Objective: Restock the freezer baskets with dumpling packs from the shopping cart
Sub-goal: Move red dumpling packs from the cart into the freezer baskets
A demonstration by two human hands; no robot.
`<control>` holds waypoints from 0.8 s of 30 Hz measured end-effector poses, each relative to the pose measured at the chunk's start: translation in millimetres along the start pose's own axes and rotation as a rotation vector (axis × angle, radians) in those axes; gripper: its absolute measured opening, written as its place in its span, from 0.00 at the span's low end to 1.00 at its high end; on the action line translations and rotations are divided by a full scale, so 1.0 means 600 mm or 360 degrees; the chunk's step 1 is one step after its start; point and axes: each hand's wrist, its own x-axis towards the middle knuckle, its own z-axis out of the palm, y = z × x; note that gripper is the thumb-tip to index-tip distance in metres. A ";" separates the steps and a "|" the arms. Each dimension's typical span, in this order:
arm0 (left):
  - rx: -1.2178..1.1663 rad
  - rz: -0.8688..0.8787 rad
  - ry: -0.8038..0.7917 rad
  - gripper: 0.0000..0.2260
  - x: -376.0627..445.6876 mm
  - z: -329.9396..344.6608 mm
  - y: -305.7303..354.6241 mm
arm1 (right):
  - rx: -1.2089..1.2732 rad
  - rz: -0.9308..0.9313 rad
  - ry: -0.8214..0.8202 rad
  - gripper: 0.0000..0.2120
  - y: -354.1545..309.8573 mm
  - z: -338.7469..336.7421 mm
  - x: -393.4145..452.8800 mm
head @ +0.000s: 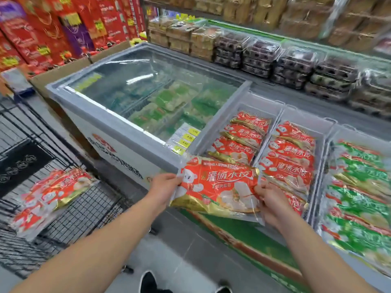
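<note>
I hold a red and gold dumpling pack flat over the freezer's front edge. My left hand grips its left edge and my right hand grips its right edge. Just beyond it, two white freezer baskets each hold a row of the same red packs. A third basket on the right is filled with green packs. The black wire shopping cart at the lower left carries several more red packs.
A chest freezer with a shut glass lid stands to the left of the baskets. Egg cartons and boxed goods line the shelf behind. Red gift boxes are stacked at the far left. My shoes show on the grey floor.
</note>
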 end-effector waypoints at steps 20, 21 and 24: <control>0.1192 0.0029 -0.0364 0.09 0.299 0.290 0.091 | -0.0505 0.0063 0.0354 0.10 -0.052 -0.047 0.283; 0.1209 0.0046 -0.0402 0.06 0.314 0.295 0.094 | -0.0576 0.0073 0.0315 0.09 -0.056 -0.036 0.300; 0.1299 0.0053 -0.0395 0.14 0.360 0.308 0.080 | -0.0728 0.0157 0.0124 0.04 -0.058 0.004 0.348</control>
